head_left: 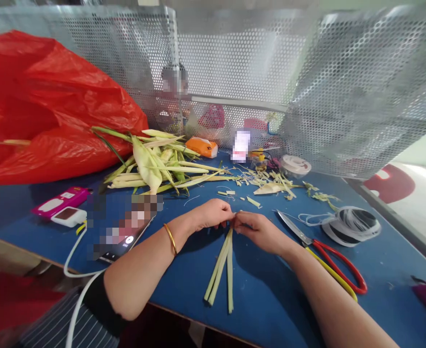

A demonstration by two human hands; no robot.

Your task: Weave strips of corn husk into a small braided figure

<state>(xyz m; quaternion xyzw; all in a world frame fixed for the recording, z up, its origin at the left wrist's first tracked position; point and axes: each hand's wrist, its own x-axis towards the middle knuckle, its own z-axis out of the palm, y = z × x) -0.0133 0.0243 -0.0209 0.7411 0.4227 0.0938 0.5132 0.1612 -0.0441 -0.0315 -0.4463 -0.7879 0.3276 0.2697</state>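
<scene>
My left hand (213,212) and my right hand (254,228) meet over the middle of the table, fingertips pinched together. Between them they hold the upper end of several narrow, pale green leaf strips (218,273). The strips fan out downward toward the table's near edge. My fingers hide the gripped end. To the right lie scissors (319,253) with one red and one yellow handle, blades partly apart. Beside them is a spool of white string (352,224), a loose loop trailing from it.
A heap of pale green leaves (154,166) lies at the back left by a red plastic bag (53,106). Cut scraps (267,181) are scattered behind my hands. A phone (129,232) and a white cable (75,273) lie left. A perforated metal screen (234,63) stands behind.
</scene>
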